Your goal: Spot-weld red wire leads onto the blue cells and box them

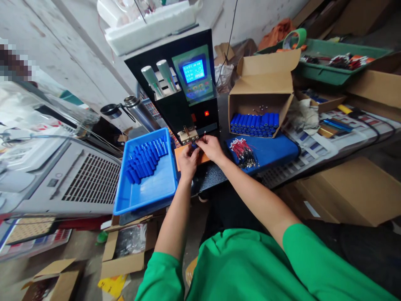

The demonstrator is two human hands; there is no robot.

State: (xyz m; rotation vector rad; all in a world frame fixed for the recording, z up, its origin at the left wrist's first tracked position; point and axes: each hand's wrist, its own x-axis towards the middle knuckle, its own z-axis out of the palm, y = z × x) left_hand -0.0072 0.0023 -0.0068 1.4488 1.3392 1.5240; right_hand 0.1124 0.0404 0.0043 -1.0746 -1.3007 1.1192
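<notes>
My left hand (188, 161) is closed round a blue battery cell (194, 145), mostly hidden by the fingers, just in front of the spot welder's electrodes (188, 133). Beside it, my right hand (211, 149) pinches a thin wire lead (204, 134) whose end pokes up above the fingertips. Both hands meet over an orange sheet (203, 157) at the foot of the black spot welder (175, 46). Its screen (193, 71) is lit. To the left, a blue tray (156, 190) holds several blue cells (145, 156).
Right of the welder, an open cardboard box (261, 98) contains rows of blue cells. A bundle of red and black wire leads (244, 152) lies on a blue surface (282, 148). A steel flask (140, 113) stands behind the tray. Farther right is a green bin (332, 75).
</notes>
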